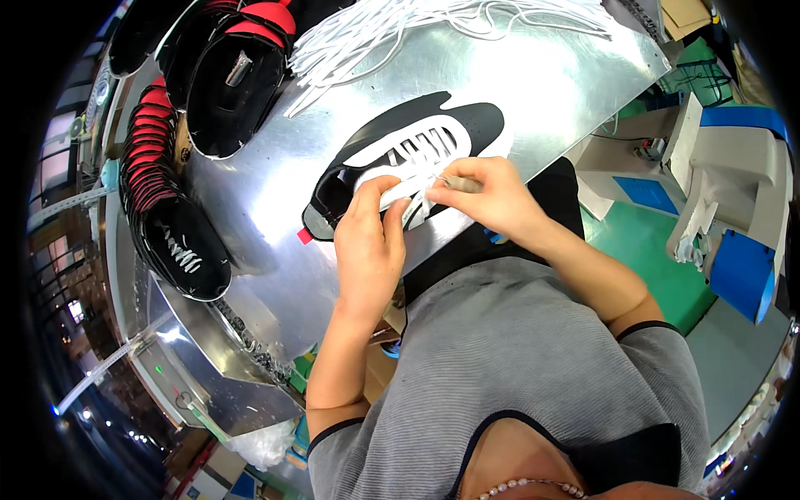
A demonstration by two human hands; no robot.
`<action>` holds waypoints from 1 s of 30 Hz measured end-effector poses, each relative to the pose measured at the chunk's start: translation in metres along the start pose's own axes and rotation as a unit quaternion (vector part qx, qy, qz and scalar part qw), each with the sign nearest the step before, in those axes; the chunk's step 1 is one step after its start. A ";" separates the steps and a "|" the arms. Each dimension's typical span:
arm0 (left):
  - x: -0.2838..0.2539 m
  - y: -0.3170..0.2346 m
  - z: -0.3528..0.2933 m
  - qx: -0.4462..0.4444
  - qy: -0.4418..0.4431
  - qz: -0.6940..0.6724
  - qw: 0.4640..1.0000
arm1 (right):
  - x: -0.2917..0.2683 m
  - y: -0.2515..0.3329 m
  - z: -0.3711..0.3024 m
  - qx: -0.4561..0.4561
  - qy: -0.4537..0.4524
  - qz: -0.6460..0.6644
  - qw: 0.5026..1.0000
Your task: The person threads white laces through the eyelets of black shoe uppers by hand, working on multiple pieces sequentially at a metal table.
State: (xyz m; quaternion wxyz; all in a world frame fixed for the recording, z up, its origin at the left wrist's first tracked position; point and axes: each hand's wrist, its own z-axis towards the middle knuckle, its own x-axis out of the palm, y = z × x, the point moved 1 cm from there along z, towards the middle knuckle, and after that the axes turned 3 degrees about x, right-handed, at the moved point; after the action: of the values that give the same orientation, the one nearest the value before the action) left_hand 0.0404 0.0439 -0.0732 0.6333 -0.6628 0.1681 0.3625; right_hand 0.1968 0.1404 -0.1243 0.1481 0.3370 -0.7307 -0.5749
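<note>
A black and white shoe upper [383, 137] lies on the metal table, its toe pointing to the far right and a small red tab at its heel. White shoelace [421, 148] crosses its eyelet area in several rows. My left hand [372, 229] is closed, thumb and fingers pinching the white tongue part of the upper near its opening. Just to the right, my right hand [492, 193] pinches white lace over the eyelets. A beige piece [463, 184] shows at its fingers; whether it is a finger cover or a handle I cannot tell.
A heap of white laces [433, 29] covers the table's far side. Black uppers with red linings [233, 92] stand at the far left, above a long nested row [154, 175] of more. A beige machine housing with blue panels [725, 167] stands at the right, beyond the table edge.
</note>
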 end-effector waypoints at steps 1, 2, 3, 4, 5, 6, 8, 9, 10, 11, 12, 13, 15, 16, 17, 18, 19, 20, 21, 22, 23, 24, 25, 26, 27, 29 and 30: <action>0.000 0.002 0.001 0.019 -0.012 -0.003 1.000 | 0.005 0.005 0.003 0.023 -0.021 -0.017 0.999; 0.000 0.005 0.001 0.036 -0.024 -0.006 0.999 | 0.010 0.004 0.004 0.007 -0.030 0.017 0.999; -0.001 0.006 0.002 0.053 -0.035 -0.009 0.998 | 0.014 0.001 0.005 -0.008 -0.040 0.051 0.998; -0.003 0.004 0.004 0.055 -0.035 -0.008 0.998 | 0.016 0.001 0.005 -0.024 -0.050 0.085 0.995; -0.004 0.001 0.004 0.051 -0.035 -0.007 0.998 | 0.016 0.002 0.006 -0.046 -0.044 0.121 0.991; -0.005 0.001 0.003 0.048 -0.035 -0.006 0.998 | 0.013 0.005 0.005 -0.033 -0.045 0.096 0.994; -0.002 0.008 0.002 0.017 -0.040 -0.019 0.999 | 0.005 0.011 0.002 -0.009 -0.051 0.044 0.998; -0.001 0.011 0.002 0.004 -0.042 -0.025 0.999 | 0.005 0.009 -0.001 -0.011 -0.058 0.006 0.998; -0.001 0.009 0.002 0.003 -0.033 -0.027 0.999 | 0.007 0.009 -0.001 -0.021 -0.060 -0.015 0.998; -0.002 0.006 0.003 0.003 -0.022 -0.030 0.999 | 0.010 0.010 -0.003 -0.029 -0.064 -0.037 0.997; -0.002 0.004 0.003 0.002 -0.010 -0.033 0.999 | 0.014 0.012 -0.003 -0.037 -0.067 -0.059 0.995; 0.000 0.005 0.003 0.010 -0.018 -0.033 0.999 | 0.017 0.013 0.000 -0.004 -0.063 -0.050 0.997; 0.001 0.009 0.002 0.023 -0.035 -0.025 0.999 | 0.019 0.006 0.006 -0.003 -0.042 0.047 0.998; 0.000 0.008 0.003 0.013 -0.035 -0.034 0.999 | 0.020 0.003 0.007 -0.003 -0.030 0.095 0.995; -0.001 0.007 0.003 0.000 -0.036 -0.043 0.998 | 0.016 0.008 0.006 0.004 -0.008 0.146 0.989; -0.001 0.007 0.003 -0.012 -0.036 -0.052 0.998 | 0.014 0.013 0.007 -0.004 -0.007 0.170 0.985; 0.000 0.009 0.002 -0.019 -0.030 -0.058 0.998 | 0.012 0.016 0.009 -0.013 -0.006 0.193 0.981; 0.000 0.008 0.004 -0.021 -0.024 -0.065 0.997 | 0.008 0.019 0.012 -0.024 -0.009 0.216 0.976; 0.000 0.008 0.006 -0.023 -0.018 -0.072 0.997 | 0.010 0.019 0.015 -0.026 -0.019 0.207 0.978; 0.000 0.005 0.008 -0.024 -0.015 -0.052 0.998 | 0.012 0.019 0.017 -0.037 -0.031 0.211 0.976; 0.000 0.002 0.008 -0.028 -0.012 -0.032 0.999 | 0.016 0.018 0.019 -0.046 -0.042 0.216 0.974; 0.001 -0.001 0.009 -0.031 -0.009 -0.011 0.999 | 0.016 0.017 0.020 -0.056 -0.054 0.222 0.972; 0.003 -0.001 0.012 -0.038 -0.014 -0.004 0.999 | 0.014 0.017 0.021 -0.049 -0.043 0.200 0.978; 0.004 0.000 0.012 -0.039 -0.019 0.001 0.999 | 0.012 0.017 0.019 -0.046 -0.034 0.177 0.983; 0.005 0.000 0.012 -0.040 -0.023 0.005 0.999 | 0.009 0.021 0.015 -0.043 -0.025 0.154 0.987; 0.007 0.002 0.013 -0.031 -0.039 0.010 0.999 | 0.004 0.021 0.005 -0.062 -0.021 0.105 0.992; 0.008 0.004 0.013 -0.020 -0.052 0.010 0.998 | 0.001 0.019 -0.002 -0.085 -0.026 0.080 0.993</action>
State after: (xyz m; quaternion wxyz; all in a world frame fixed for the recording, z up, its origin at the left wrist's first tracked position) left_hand 0.0399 0.0578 -0.0804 0.6243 -0.6538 0.1340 0.4060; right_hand 0.1906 0.1403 -0.1059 0.2030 0.2489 -0.7075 -0.6295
